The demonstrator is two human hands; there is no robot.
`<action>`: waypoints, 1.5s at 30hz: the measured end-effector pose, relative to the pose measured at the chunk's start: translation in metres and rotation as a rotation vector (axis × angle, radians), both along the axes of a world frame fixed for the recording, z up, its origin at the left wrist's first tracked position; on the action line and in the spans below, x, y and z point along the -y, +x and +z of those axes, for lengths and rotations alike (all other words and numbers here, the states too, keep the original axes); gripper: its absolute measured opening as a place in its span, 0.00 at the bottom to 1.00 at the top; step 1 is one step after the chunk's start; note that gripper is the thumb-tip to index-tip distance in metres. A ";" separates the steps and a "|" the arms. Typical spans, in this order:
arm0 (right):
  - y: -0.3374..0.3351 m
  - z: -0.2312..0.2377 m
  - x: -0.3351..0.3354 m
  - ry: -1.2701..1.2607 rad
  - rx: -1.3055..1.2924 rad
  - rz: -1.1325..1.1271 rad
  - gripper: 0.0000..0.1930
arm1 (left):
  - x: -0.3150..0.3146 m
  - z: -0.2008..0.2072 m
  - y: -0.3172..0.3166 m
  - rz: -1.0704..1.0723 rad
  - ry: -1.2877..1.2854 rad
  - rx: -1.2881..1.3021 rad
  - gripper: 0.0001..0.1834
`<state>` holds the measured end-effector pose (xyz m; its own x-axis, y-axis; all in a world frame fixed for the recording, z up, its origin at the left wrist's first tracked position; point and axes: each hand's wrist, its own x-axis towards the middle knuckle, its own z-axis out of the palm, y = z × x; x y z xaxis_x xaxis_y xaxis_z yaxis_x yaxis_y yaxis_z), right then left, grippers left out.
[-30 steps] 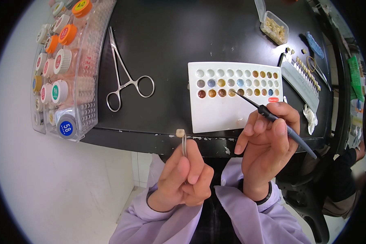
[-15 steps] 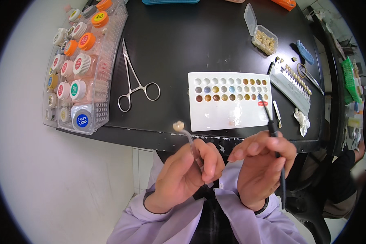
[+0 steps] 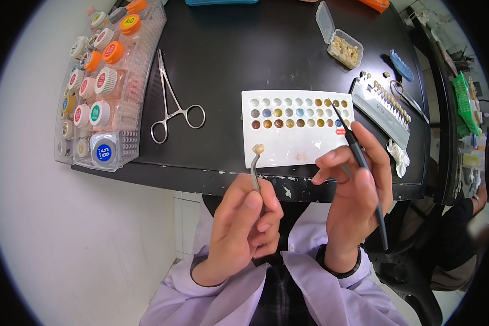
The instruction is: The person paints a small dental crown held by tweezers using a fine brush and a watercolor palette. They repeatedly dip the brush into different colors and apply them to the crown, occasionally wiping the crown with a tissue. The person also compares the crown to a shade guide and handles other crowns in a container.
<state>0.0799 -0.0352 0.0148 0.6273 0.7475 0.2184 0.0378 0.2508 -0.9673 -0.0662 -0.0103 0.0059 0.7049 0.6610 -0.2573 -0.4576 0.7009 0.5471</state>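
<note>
While pinching a bent metal instrument [image 3: 255, 173] in the tightly curled left hand [image 3: 244, 223], hiding its lower end, holding up a small tooth-coloured piece [image 3: 258, 148] before the near-left corner of the white palette [image 3: 288, 151]. Gripping a black brush [image 3: 355, 145] in the half-curled right hand [image 3: 358, 190], pointing its tip toward far-right wells [image 3: 336, 103], leaving contact hard to tell. Seeing a blue object [image 3: 221, 1] cut off toward the far edge of the tabletop [image 3: 212, 65].
</note>
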 end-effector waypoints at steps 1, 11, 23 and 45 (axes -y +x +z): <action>0.000 0.001 -0.003 -0.040 0.015 -0.030 0.17 | 0.000 -0.001 -0.001 0.006 0.010 -0.045 0.11; -0.004 -0.014 -0.025 -0.031 -0.010 0.057 0.06 | -0.002 -0.008 0.001 0.057 0.017 -0.212 0.15; 0.000 -0.030 -0.025 -0.095 0.136 -0.049 0.07 | -0.008 -0.012 -0.008 -0.052 -0.042 -0.166 0.24; -0.007 -0.028 -0.036 -0.249 0.333 -0.036 0.06 | -0.011 -0.020 -0.014 -0.134 -0.173 -0.051 0.22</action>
